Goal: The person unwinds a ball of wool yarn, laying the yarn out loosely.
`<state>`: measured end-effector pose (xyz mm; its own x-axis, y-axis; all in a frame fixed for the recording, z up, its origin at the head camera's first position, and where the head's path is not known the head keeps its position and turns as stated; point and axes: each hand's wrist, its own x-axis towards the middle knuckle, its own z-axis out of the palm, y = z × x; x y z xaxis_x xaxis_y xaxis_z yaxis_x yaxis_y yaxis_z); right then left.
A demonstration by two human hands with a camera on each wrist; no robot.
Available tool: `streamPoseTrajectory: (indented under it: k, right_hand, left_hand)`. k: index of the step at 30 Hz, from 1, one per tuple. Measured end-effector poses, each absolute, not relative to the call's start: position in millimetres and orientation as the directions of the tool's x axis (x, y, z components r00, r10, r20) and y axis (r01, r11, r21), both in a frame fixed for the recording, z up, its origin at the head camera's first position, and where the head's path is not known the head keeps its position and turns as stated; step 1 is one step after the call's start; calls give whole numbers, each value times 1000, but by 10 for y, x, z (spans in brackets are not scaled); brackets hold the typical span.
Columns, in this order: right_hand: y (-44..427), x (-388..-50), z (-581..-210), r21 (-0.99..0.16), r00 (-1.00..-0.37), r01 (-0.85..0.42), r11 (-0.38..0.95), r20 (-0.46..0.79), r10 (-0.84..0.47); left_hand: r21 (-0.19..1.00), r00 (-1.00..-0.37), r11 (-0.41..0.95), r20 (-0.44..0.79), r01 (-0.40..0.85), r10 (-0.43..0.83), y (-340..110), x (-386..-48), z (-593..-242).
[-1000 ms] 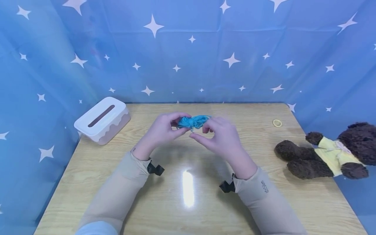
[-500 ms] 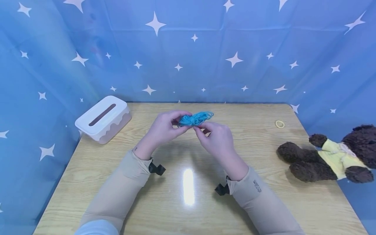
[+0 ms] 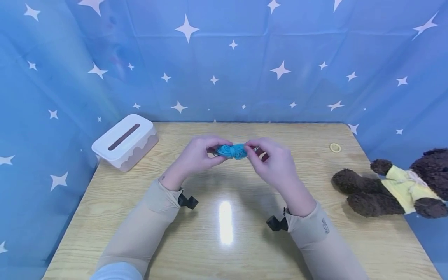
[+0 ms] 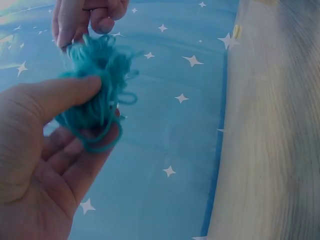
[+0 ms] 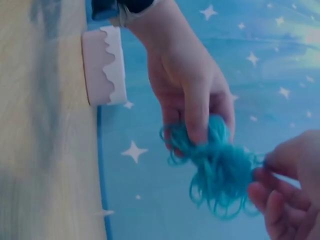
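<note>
A bundle of turquoise yarn (image 3: 231,151), tied round its middle with loose loops at the ends, is held up above the table between both hands. My left hand (image 3: 201,153) grips the bundle's left end, thumb on the near side and fingers behind, as the left wrist view shows on the yarn (image 4: 95,105). At the opposite end, my right hand (image 3: 274,161) pinches the yarn between thumb and forefinger. In the right wrist view, a thin strand runs from the yarn (image 5: 225,170) to the right fingertips (image 5: 272,162).
A white-lidded tissue box (image 3: 122,140) with a slot stands at the table's back left. A small pale yellow ring (image 3: 335,147) lies at the back right. A brown plush toy in a yellow top (image 3: 399,184) lies over the right edge. A starry blue curtain (image 3: 224,58) hangs behind the wooden table (image 3: 196,241).
My right hand has gone from the bundle's near middle to its right end and pinches there. The left hand keeps its grip, and the bundle sits slightly lower.
</note>
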<state>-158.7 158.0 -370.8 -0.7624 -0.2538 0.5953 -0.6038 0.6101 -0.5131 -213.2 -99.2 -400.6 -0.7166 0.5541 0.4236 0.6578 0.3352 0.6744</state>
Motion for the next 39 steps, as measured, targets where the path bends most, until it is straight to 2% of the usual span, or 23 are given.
streamPoseTrajectory:
  k: [6, 10, 16, 21, 25, 33, 39]
  right_hand:
    - [1796, -1717, -3706, -676, -829, -536, 506, 534, -164]
    - [1917, -1769, -3688, -700, -849, -510, 500, 505, -158]
    - [2082, -1775, -3628, -633, -829, -553, 542, 486, -278]
    - [2212, -1745, -3575, -602, -793, -609, 516, 456, -405]
    - [2270, -1723, -3551, -618, -767, -639, 457, 467, -440]
    - [2263, -1715, -3559, -648, -697, -710, 276, 590, -407]
    - [2251, -1709, -3571, -684, -705, -704, 193, 639, -307]
  left_hand:
    - [663, -615, 193, 492, 723, 616, -1047, -2094, -3986]
    - [653, -580, 127, 546, 747, 605, -1058, -2081, -3972]
    - [718, -649, 69, 579, 692, 494, -1061, -2067, -3960]
    - [724, -718, 160, 580, 671, 385, -1067, -2073, -3947]
    - [727, -740, 209, 557, 654, 376, -1062, -2091, -3943]
    - [758, -745, 203, 487, 620, 456, -1045, -2107, -3978]
    - [814, -753, 153, 422, 560, 505, -1033, -2106, -4012]
